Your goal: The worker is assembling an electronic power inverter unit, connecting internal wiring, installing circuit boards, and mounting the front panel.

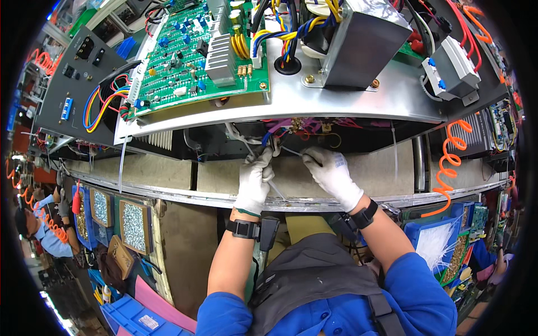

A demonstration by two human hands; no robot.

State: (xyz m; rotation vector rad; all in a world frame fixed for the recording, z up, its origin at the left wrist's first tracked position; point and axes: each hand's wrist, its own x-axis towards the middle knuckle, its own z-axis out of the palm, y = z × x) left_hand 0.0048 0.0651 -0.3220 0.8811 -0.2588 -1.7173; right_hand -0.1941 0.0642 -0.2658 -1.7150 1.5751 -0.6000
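Both my hands wear white gloves and work below the front edge of a metal chassis plate (314, 105). My left hand (255, 178) is closed around a small wire bundle (267, 138) with blue wires; a pale strip sticks out below its fingers. To its right, my right hand (335, 172) pinches the end of a thin white cable tie (291, 151) that runs toward the bundle. The tie's head is hidden by the left fingers. Above sits a green circuit board (182, 67) with heat sinks, beside a boxy metal housing (364, 47). Other cable ties (123, 162) hang from the chassis.
A metal-edged bench rail (314, 203) runs between my body and the chassis. Screw trays (134, 227) stand at lower left, near a blue bin (143, 313). At right are a bin of white cable ties (434, 243) and an orange coiled hose (448, 162). Another person (50, 224) works far left.
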